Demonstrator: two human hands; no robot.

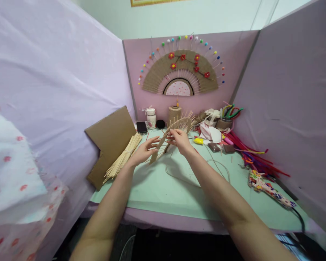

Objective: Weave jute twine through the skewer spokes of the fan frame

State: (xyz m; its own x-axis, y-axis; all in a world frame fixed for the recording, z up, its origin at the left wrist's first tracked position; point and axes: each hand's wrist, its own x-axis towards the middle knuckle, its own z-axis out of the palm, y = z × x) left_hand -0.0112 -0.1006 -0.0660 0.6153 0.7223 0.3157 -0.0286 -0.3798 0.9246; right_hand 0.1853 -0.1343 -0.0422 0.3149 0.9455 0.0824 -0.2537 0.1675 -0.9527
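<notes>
A half-made fan (pixel 184 124) of brown twine woven over thin wooden sticks stands tilted above the table, its stick ends poking out along the top. My right hand (pixel 180 140) pinches its near edge with thumb and fingers. On the left side, my left hand (pixel 145 150) has its fingers stretched apart, with the tips close to the woven band; whether they touch it I cannot tell. A loose length of twine (pixel 179 177) curves over the table below my right hand.
Left of my hands lie a bundle of sticks (pixel 122 159) and cardboard (pixel 111 132). Behind are a phone (pixel 141 127), a white bottle (pixel 151 119) and a twine spool (pixel 174 114). A glue gun (pixel 270 190) and pipe cleaners (pixel 256 156) lie right. A decorated fan (pixel 154 78) hangs on the back panel.
</notes>
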